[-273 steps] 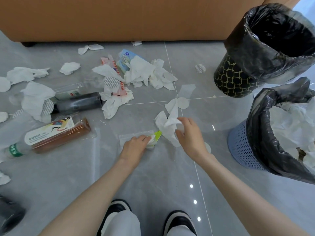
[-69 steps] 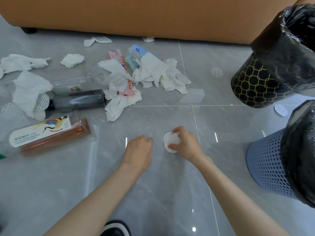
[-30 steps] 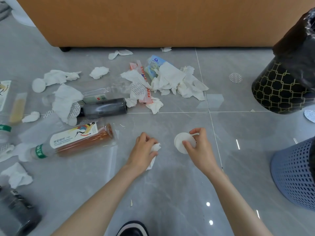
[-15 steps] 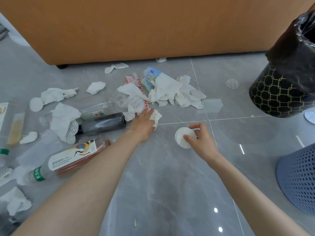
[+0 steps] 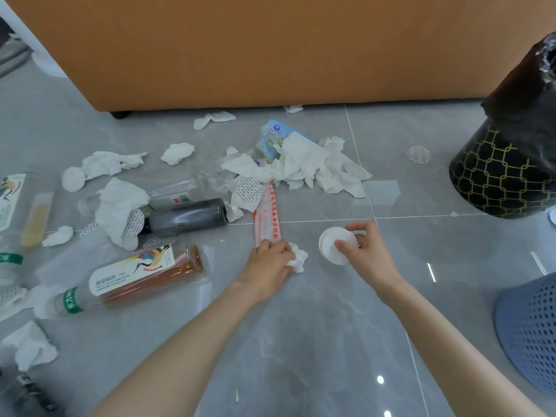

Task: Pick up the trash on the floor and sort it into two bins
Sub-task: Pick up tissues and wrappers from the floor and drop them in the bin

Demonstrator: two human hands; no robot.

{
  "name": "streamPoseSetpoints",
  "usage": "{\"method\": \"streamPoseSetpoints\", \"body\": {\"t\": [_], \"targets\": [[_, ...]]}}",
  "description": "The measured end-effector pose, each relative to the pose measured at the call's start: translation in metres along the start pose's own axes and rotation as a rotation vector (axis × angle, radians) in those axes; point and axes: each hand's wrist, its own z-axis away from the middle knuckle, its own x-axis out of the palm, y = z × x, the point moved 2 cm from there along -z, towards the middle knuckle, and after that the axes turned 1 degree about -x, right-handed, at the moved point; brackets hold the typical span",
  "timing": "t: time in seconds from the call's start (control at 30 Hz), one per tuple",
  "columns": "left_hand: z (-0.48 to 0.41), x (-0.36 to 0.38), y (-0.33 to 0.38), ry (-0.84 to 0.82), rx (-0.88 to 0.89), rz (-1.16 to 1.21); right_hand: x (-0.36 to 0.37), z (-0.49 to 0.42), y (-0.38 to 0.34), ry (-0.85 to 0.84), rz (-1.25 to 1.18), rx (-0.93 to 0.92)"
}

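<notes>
Your left hand (image 5: 267, 267) curls round crumpled tissue (image 5: 298, 260), also touching near end of red-and-white wrapper strip (image 5: 267, 218). Your right hand (image 5: 367, 257) pinches stack of round white pads (image 5: 334, 248). Blue mesh bin (image 5: 529, 332) close on your right, black bin with gold pattern (image 5: 508, 173) farther back. Pinch strip tight against tissue, lift both together. Squeeze pads so none slip. Put each thing in right bin. Lots more trash on floor (image 5: 301, 341).

Gold-latticed black bin (image 5: 502, 173), perforated blue bin (image 5: 529, 332)
</notes>
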Motion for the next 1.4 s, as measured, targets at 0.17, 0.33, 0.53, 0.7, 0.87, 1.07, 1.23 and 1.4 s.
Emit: {"method": "streamPoseSetpoints", "body": {"t": [0.17, 0.33, 0.53, 0.7, 0.87, 1.07, 1.23, 1.4], "targets": [[0.032, 0.02, 0.019, 0.103, 0.044, 0.122, 0.001, 0.003, 0.013, 0.025, -0.004, 0.045], [0.052, 0.027, 0.021, 0.136, -0.019, 0.356, 0.007, -0.004, 0.013, 0.016, 0.014, 0.083], [0.061, 0.03, 0.021, 0.048, 0.097, 0.386, 0.048, -0.013, 0.012, -0.129, -0.004, 0.162], [0.06, 0.03, 0.021, -0.037, 0.145, 0.334, 0.065, -0.008, 0.019, -0.02, 0.119, 0.122], [0.064, 0.013, 0.024, -0.005, 0.041, 0.389, 0.048, 0.002, 0.013, 0.054, 0.112, 0.031], [0.049, -0.047, 0.043, 0.006, -0.086, 0.645, -0.009, 0.009, -0.04, 0.107, 0.013, -0.108], [0.046, -0.099, 0.077, 0.025, -0.033, 0.718, -0.07, 0.026, -0.089, 0.22, 0.019, -0.243], [0.049, -0.158, 0.127, 0.065, 0.05, 0.698, -0.137, 0.058, -0.119, 0.373, -0.02, -0.317]]}}
